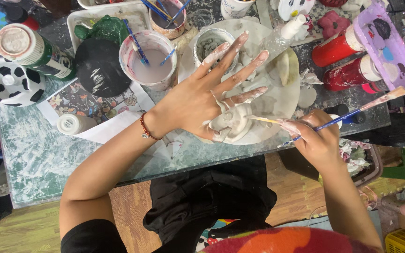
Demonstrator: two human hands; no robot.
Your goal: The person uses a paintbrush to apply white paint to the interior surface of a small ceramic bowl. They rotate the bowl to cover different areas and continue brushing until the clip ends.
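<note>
One small white plaster figurine (233, 122) is being steadied on a pale round plate (277, 100), at the plate's near edge, close to the middle of the table. Its shape is partly covered, so its facing cannot be told. It is being pinned at its left side by the thumb of the left hand (202, 100), while the four fingers (240, 75) are being held splayed wide and straight, pointing far and right over the plate, smeared with white paint. A red bead bracelet (145, 127) is being worn on that wrist.

One thin paintbrush (333, 119) is being gripped in the closed fingers of the right hand (317, 140), just right of the figurine. Its long axis is running from near-left to far-right, with the bristle end being pointed left at the figurine and the paint-crusted handle end being raised toward the far right.

Left of the plate, one plastic cup of cloudy pinkish water (148, 58) is being used to hold two blue brushes. A second cup (167, 16) with more brushes is being kept farther away. Two red paint bottles (348, 61) are being left lying on the right, beside one purple palette (387, 42). One black disc (101, 68) and one black-and-white spotted figure (10, 82) are being kept at the left on the marbled green table (38, 154).
</note>
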